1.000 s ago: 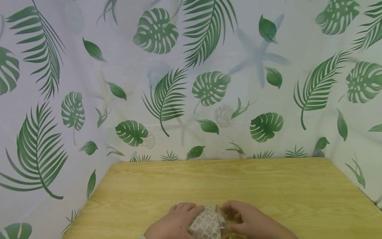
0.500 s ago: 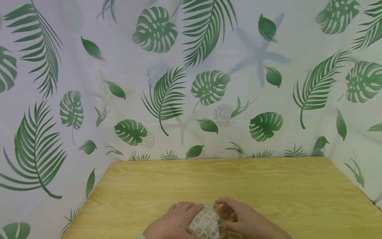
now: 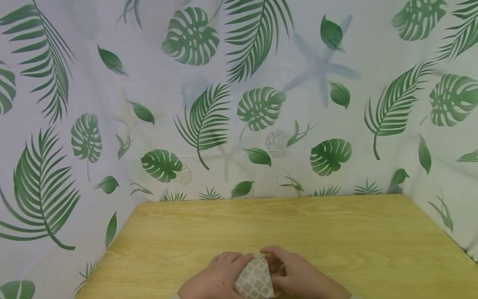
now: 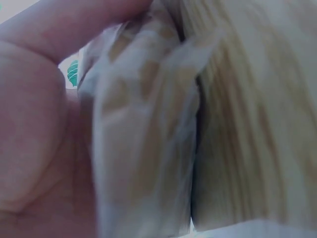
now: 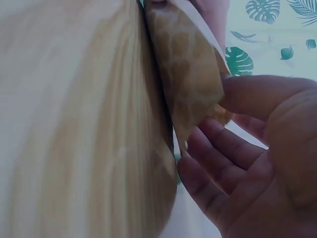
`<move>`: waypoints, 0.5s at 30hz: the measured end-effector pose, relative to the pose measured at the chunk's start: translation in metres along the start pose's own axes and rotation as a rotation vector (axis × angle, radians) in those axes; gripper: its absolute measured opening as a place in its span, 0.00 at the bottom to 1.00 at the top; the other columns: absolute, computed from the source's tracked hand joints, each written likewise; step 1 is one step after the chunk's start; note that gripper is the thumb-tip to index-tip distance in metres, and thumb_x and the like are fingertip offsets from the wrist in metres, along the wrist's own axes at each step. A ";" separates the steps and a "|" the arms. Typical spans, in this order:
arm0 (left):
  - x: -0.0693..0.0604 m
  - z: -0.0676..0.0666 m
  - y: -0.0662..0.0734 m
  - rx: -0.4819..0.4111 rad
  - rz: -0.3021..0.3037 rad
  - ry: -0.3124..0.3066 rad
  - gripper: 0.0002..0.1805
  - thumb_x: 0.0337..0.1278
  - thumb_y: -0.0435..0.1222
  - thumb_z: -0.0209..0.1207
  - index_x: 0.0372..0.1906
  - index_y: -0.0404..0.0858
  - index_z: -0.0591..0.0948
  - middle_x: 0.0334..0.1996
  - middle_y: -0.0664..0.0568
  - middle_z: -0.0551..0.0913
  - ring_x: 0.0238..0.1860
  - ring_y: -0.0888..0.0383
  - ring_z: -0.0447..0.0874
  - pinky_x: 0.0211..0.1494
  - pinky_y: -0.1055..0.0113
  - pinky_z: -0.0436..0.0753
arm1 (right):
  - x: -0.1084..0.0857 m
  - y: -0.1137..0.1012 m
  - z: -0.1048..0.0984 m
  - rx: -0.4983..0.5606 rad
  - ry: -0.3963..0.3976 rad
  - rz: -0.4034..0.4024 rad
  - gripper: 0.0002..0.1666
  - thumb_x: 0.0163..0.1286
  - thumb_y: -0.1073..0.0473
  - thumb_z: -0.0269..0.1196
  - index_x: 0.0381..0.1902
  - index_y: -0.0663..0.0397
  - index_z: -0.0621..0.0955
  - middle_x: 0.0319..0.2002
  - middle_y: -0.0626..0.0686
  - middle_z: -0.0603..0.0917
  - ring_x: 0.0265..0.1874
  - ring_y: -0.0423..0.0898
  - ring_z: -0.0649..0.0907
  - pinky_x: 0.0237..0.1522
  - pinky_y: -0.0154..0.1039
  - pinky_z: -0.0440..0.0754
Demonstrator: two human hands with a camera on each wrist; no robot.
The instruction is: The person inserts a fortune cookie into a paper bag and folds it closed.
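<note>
A small package in beige paper with a white lattice pattern (image 3: 255, 278) sits at the table's near edge, between my two hands. My left hand (image 3: 216, 276) grips it from the left, its fingers lying over the top. Creased, whitish, partly see-through wrapping (image 4: 143, 134) covers the end near the left palm in the left wrist view. On the other side, my right hand (image 3: 298, 272) holds the package's right end with curled fingers. The right wrist view shows its thumb (image 5: 262, 94) against the edge of the patterned paper (image 5: 185, 74), fingertips underneath. What the wrapping contains is hidden.
The light wood-grain table (image 3: 269, 224) extends away from me behind the hands. A white cloth with green leaf prints (image 3: 261, 108) hangs along its back and sides.
My right hand has shifted left, closer against the package's end; the clear-looking bit seen at its fingers earlier is out of sight. The left hand stays nearly still.
</note>
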State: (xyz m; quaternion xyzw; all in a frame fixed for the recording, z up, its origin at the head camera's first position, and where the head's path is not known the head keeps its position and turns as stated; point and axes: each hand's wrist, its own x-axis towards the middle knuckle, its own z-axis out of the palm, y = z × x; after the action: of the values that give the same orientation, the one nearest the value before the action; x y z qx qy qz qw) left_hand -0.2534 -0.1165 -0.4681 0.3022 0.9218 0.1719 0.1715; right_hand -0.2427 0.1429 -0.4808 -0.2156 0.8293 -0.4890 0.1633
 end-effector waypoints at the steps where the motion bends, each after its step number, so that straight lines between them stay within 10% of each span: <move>1: 0.000 0.000 0.000 0.000 0.001 -0.001 0.60 0.39 0.77 0.63 0.79 0.57 0.60 0.69 0.63 0.67 0.70 0.54 0.63 0.69 0.46 0.67 | 0.001 -0.001 0.002 0.009 0.000 -0.003 0.36 0.69 0.49 0.69 0.70 0.51 0.72 0.51 0.44 0.83 0.50 0.46 0.82 0.48 0.49 0.83; 15: 0.003 0.000 -0.004 -0.103 0.003 0.062 0.57 0.40 0.61 0.75 0.79 0.60 0.60 0.63 0.62 0.71 0.61 0.59 0.70 0.59 0.53 0.77 | 0.004 0.005 -0.002 0.017 0.028 -0.039 0.36 0.73 0.57 0.63 0.76 0.48 0.66 0.57 0.47 0.82 0.56 0.50 0.80 0.49 0.45 0.81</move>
State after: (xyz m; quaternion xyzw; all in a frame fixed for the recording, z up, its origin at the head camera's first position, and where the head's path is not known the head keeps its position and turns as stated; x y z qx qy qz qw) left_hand -0.2574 -0.1178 -0.4703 0.2888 0.9162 0.2287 0.1577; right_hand -0.2480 0.1440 -0.4843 -0.2234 0.8229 -0.5021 0.1442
